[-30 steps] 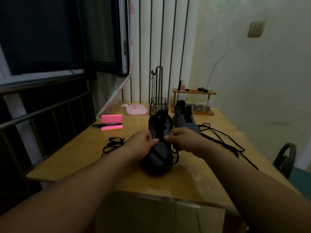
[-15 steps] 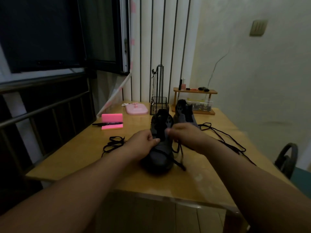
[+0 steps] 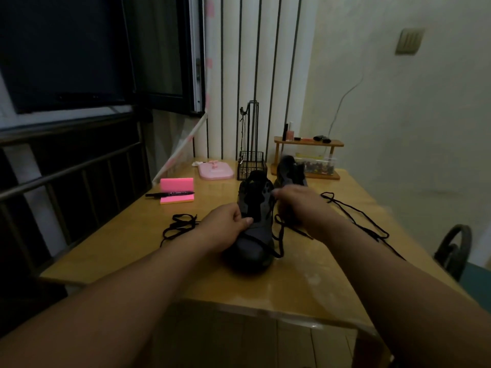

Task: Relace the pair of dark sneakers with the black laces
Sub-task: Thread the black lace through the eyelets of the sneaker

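Across the wooden table (image 3: 127,243), both bare forearms reach to the near sneaker (image 3: 255,252), which stands at the centre, toe toward the person (dim light blurs detail). Left hand (image 3: 223,229) curls round its 9 o'clock side, thumb on the tongue. Right hand (image 3: 300,205) sits at 1 o'clock by the collar, fingertips pinching the threaded lace (image 3: 279,235), whose slack loops down the 3 o'clock side. Second sneaker (image 3: 289,173) stands just behind at 1 o'clock. Loose lace (image 3: 356,216) sprawls at 3 o'clock toward the table edge. Bundled lace (image 3: 178,227) lies at 9 o'clock, bare tabletop around it. Marker (image 3: 170,194) at 10 o'clock lies on pink notes (image 3: 176,183), its print too small to read.
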`<state>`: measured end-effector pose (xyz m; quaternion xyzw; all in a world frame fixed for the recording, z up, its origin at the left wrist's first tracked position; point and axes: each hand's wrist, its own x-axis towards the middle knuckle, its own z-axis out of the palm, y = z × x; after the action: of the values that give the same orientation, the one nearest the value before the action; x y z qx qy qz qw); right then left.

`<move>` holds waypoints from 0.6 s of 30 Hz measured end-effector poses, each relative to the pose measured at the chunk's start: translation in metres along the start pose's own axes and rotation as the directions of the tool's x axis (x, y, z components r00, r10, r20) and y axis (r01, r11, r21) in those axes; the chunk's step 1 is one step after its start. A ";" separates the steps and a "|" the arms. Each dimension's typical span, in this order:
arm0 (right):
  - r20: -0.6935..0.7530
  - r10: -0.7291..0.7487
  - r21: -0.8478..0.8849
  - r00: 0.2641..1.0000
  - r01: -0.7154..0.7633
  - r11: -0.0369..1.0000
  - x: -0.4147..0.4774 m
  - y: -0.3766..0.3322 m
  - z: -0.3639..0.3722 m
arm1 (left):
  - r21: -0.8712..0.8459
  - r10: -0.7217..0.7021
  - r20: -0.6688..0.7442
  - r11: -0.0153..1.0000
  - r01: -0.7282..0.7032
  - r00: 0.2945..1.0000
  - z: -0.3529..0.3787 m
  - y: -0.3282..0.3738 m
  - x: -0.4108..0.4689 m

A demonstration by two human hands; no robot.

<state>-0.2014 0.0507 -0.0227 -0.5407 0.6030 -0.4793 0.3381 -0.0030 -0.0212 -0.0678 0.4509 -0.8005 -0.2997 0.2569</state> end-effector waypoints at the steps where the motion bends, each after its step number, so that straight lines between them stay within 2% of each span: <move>1: -0.111 0.025 0.218 0.993 0.000 0.976 0.002 -0.002 -0.005 | -0.005 -0.001 0.002 1.000 0.001 1.000 0.000 -0.001 0.000; 2: -0.165 0.054 0.401 0.985 0.017 0.916 0.004 -0.003 -0.009 | -0.005 -0.003 0.002 1.000 0.003 1.000 0.000 -0.001 0.000; 3: -0.169 0.068 0.488 0.983 0.024 0.873 0.006 -0.001 -0.012 | -0.002 -0.005 0.003 1.000 0.005 1.000 0.000 -0.001 0.000; 4: -0.151 0.068 0.460 0.986 0.009 0.888 0.007 -0.002 -0.013 | 0.002 -0.006 0.004 1.000 0.006 1.000 0.000 0.000 0.000; 5: -0.127 0.070 0.329 0.989 -0.024 0.944 0.009 -0.001 -0.012 | 0.005 -0.006 0.003 1.000 0.006 1.000 0.000 0.000 0.000; 6: -0.099 0.075 0.121 0.992 -0.063 0.991 0.010 0.002 -0.009 | 0.007 -0.005 0.002 1.000 0.005 1.000 0.000 0.000 0.000; 7: -0.053 0.086 -0.111 0.995 -0.092 0.990 0.010 0.006 -0.004 | 0.007 -0.005 0.000 1.000 0.005 1.000 0.000 0.000 0.000; 9: 0.091 0.140 -0.436 0.986 -0.087 0.896 0.008 0.012 0.003 | 0.007 -0.001 -0.004 1.000 0.001 1.000 0.000 0.000 0.000; 10: 0.155 0.147 -0.500 0.977 -0.050 0.865 0.007 0.012 0.004 | 0.009 0.001 -0.006 1.000 -0.001 1.000 0.000 0.000 -0.001; 11: 0.202 0.124 -0.497 0.971 -0.007 0.868 0.005 0.011 0.004 | 0.012 0.004 -0.008 1.000 -0.004 1.000 0.000 0.000 -0.001; 13: 0.169 0.024 -0.280 0.985 0.025 0.960 0.004 0.005 0.002 | 0.016 0.005 -0.007 1.000 -0.005 1.000 0.000 0.001 -0.001; 15: -0.027 -0.021 -0.043 0.999 0.020 0.999 0.008 0.001 -0.002 | 0.020 -0.001 -0.003 1.000 0.001 1.000 -0.001 0.001 -0.001; 18: -0.213 -0.004 0.008 0.977 0.006 1.000 0.012 0.005 -0.002 | 0.022 -0.011 0.010 1.000 0.011 1.000 -0.002 0.000 0.000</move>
<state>-0.2073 0.0396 -0.0253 -0.4862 0.6325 -0.5378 0.2726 -0.0015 -0.0214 -0.0659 0.4565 -0.8025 -0.2945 0.2465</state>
